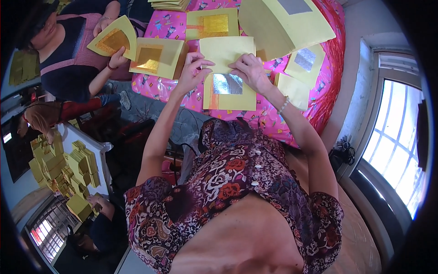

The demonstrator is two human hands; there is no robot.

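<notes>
In front of me, a plain yellow paper sheet (226,49) is pinched along its near edge by both hands. My left hand (195,74) grips its left side, thumb and fingers together. At the right side, my right hand (253,73) has its fingers closed on the same sheet; a bead bracelet circles that wrist. Just below the fingers lies a yellow paper (235,103) bearing a shiny silver foil square (228,85) and an orange smear at its left. The held sheet overlaps this paper's far part, hiding it.
A pink patterned cover (191,101) drapes the table. Gold-foil papers (157,58) lie to the left, a large yellow stack (285,32) to the right. A co-worker (68,55) at left holds a fanned gold-foil paper (116,39). Red strands (336,68) hang along the right edge.
</notes>
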